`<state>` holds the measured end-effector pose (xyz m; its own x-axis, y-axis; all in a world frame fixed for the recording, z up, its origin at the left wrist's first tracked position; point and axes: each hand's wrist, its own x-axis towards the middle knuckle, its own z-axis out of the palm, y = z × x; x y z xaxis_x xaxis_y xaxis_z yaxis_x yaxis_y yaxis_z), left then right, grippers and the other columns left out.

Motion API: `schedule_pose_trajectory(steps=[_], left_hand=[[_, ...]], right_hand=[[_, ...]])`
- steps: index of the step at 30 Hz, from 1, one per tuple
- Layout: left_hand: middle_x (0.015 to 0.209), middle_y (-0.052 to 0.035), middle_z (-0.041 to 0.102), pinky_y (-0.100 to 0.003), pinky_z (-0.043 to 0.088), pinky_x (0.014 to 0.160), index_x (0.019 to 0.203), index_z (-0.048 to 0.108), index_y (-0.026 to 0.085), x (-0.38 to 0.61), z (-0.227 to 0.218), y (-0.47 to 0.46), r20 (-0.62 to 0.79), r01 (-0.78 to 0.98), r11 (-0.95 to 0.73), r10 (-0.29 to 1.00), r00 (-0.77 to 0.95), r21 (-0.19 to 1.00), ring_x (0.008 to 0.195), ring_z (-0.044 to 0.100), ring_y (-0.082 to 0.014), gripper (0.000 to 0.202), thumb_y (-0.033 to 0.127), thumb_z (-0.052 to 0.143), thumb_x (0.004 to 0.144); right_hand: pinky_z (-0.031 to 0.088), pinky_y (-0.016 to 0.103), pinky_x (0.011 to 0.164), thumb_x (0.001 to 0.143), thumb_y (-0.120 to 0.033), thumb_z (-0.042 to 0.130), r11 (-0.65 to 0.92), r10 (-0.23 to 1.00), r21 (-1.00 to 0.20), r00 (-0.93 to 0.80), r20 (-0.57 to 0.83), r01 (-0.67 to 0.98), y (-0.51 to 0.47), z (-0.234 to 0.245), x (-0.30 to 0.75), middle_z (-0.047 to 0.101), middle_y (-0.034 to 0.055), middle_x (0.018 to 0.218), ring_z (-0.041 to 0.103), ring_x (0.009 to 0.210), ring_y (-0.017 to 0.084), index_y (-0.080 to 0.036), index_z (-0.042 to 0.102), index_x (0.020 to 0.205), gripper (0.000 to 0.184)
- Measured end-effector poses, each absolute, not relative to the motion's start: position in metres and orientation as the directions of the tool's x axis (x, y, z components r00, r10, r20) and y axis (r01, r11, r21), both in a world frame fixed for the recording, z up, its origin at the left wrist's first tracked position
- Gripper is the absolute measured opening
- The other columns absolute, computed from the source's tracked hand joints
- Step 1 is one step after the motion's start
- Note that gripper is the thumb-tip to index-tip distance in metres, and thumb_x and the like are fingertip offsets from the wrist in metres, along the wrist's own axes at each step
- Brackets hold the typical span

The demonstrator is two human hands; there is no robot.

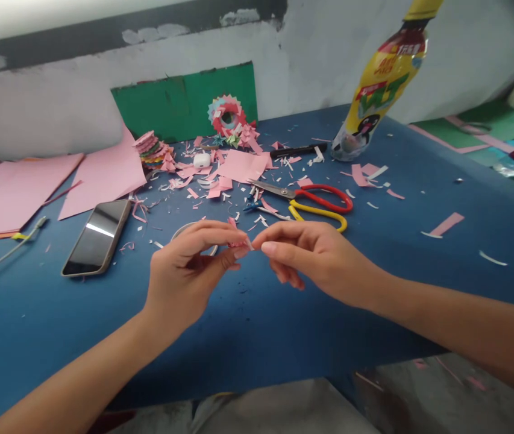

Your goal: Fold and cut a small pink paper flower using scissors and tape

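Note:
Above the blue table, my left hand [182, 274] pinches a small pink paper piece [238, 243] between thumb and fingers, which hide most of it. A pale tip sticks out from it to the right. My right hand [324, 259] meets that tip with thumb and index finger pressed together; whatever lies between them is too small to make out. Just beyond the right hand lie scissors [322, 199] with one red and one yellow handle. Behind the left hand, a white ring-shaped thing [184, 229] is partly covered.
Pink and white paper scraps [243, 166] litter the blue table [170, 361]. To the left are a phone [96, 238], a white cable [3, 256] and pink sheets [21, 187]. A yellow-labelled bottle [374, 90], a black pen [297, 150] and a folded-paper ring [228, 116] are toward the back.

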<state>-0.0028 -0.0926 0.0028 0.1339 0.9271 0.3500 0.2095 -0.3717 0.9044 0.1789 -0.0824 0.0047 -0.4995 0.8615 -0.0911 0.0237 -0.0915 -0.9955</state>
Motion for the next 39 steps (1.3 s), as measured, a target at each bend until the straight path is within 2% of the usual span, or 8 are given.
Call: schedule_pose_trajectory(steps=[4,9,15,21,28,34,39], left_hand=[[0.087,-0.0027,0.065,-0.021,0.061,0.056,0.081,0.070,0.021,-0.004,0.001,-0.093,0.380,0.249,-0.412,0.910,0.166,0.877,0.088,0.063,-0.0181,0.012,0.012,0.067,0.074],[0.087,-0.0009,0.066,-0.019,0.059,0.058,0.084,0.069,0.022,-0.004,-0.001,-0.094,0.455,0.307,-0.507,0.861,0.228,0.805,0.080,0.063,-0.0133,0.017,0.009,0.063,0.077],[0.086,-0.0007,0.068,-0.016,0.054,0.056,0.086,0.068,0.023,-0.004,-0.001,-0.096,0.535,0.413,-0.624,0.782,0.320,0.663,0.072,0.064,-0.0102,0.021,0.005,0.061,0.078],[0.085,-0.0007,0.069,-0.020,0.053,0.065,0.084,0.066,0.023,-0.004,-0.001,-0.096,0.607,0.422,-0.701,0.711,0.355,0.575,0.075,0.065,-0.0114,0.026,-0.001,0.059,0.077],[0.085,-0.0015,0.070,-0.023,0.054,0.064,0.082,0.066,0.024,-0.004,-0.004,-0.097,0.612,0.434,-0.711,0.701,0.367,0.554,0.074,0.065,-0.0128,0.025,0.001,0.057,0.079],[0.087,-0.0013,0.069,-0.020,0.052,0.065,0.083,0.065,0.023,-0.005,-0.006,-0.096,0.621,0.419,-0.727,0.685,0.381,0.544,0.076,0.064,-0.0112,0.029,-0.005,0.057,0.076],[0.087,-0.0009,0.069,-0.019,0.052,0.068,0.083,0.064,0.022,-0.006,-0.006,-0.095,0.637,0.419,-0.742,0.667,0.386,0.523,0.077,0.064,-0.0103,0.030,-0.006,0.058,0.074]], right_hand=[[0.035,0.017,0.040,0.082,-0.034,0.054,-0.085,0.866,-0.996,-0.493,-0.086,0.024,-0.081,0.004,0.178,0.051,-0.0051,0.052,0.044,0.044,0.005,-0.017,0.060,0.085,0.018],[0.034,0.017,0.039,0.076,-0.034,0.062,-0.131,0.880,-0.990,-0.454,-0.137,0.045,-0.081,0.004,0.177,0.051,-0.0060,0.049,0.043,0.041,0.005,-0.018,0.059,0.079,0.017],[0.034,0.017,0.038,0.071,-0.032,0.067,-0.166,0.880,-0.986,-0.447,-0.164,0.036,-0.081,0.005,0.175,0.049,-0.0070,0.046,0.042,0.040,0.005,-0.017,0.056,0.071,0.018],[0.034,0.017,0.037,0.070,-0.032,0.066,-0.191,0.865,-0.980,-0.464,-0.191,0.047,-0.080,0.004,0.173,0.048,-0.0076,0.045,0.042,0.038,0.005,-0.018,0.055,0.071,0.018],[0.035,0.016,0.036,0.065,-0.033,0.069,-0.260,0.861,-0.964,-0.440,-0.256,0.054,-0.077,-0.002,0.173,0.048,-0.0074,0.043,0.042,0.037,0.005,-0.017,0.056,0.067,0.021],[0.035,0.016,0.035,0.063,-0.034,0.073,-0.308,0.856,-0.951,-0.436,-0.277,0.000,-0.075,-0.007,0.171,0.048,-0.0072,0.042,0.042,0.037,0.004,-0.015,0.058,0.063,0.023],[0.038,0.015,0.035,0.062,-0.038,0.074,-0.350,0.835,-0.936,-0.443,-0.327,0.032,-0.074,-0.009,0.172,0.049,-0.0067,0.042,0.044,0.036,0.004,-0.015,0.057,0.061,0.028]])
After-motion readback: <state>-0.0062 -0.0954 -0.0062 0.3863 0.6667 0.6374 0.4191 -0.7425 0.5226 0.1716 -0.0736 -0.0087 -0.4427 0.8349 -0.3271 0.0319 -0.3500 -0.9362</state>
